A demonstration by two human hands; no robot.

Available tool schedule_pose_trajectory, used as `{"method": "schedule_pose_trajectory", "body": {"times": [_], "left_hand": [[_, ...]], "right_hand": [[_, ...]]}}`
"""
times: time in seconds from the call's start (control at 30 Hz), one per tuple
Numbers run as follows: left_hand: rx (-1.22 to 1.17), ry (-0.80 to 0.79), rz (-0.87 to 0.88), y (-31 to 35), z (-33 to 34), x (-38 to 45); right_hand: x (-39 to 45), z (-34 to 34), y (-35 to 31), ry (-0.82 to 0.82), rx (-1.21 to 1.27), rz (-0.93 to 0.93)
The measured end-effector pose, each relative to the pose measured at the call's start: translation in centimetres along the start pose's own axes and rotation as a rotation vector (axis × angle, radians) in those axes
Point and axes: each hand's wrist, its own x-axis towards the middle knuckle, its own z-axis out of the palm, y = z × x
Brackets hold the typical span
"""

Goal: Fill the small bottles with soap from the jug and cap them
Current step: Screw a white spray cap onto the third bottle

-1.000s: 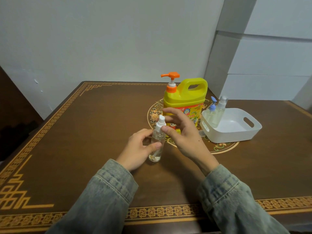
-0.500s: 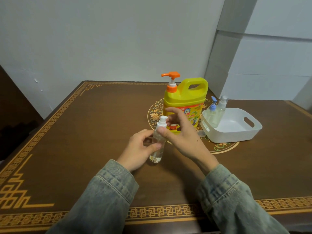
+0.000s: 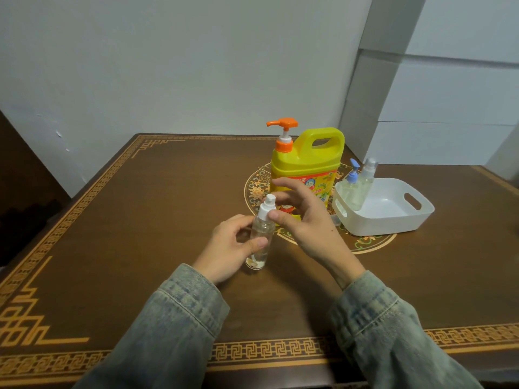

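A small clear bottle (image 3: 259, 239) stands on the brown table, a little liquid at its bottom. My left hand (image 3: 229, 248) grips its body from the left. A white spray cap (image 3: 266, 208) sits on its neck, and my right hand (image 3: 303, 217) pinches that cap between thumb and fingers. Behind them stands the yellow soap jug (image 3: 309, 161) with an orange pump (image 3: 283, 129). Two more small bottles, one with a blue pump (image 3: 352, 182) and one with a clear spray top (image 3: 366, 178), stand in the left corner of a white tray (image 3: 398, 220).
The brown table (image 3: 140, 220) has a gold patterned border and a round floral medallion (image 3: 257, 189) under the jug. A small clear cap (image 3: 334, 219) lies beside the tray's left wall. White walls rise behind the table.
My right hand's fingers have shifted around the white cap, with the thumb now lower on its collar. The bottle and my left hand have stayed in place.
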Motion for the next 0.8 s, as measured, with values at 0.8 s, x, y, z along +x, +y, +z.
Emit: {"method": "schedule_pose_trajectory", "body": {"times": [0.8], "left_hand": [[0.033, -0.010, 0.012, -0.05, 0.10, 0.08]], "right_hand": [[0.48, -0.17, -0.14, -0.001, 0.028, 0.012]]}}
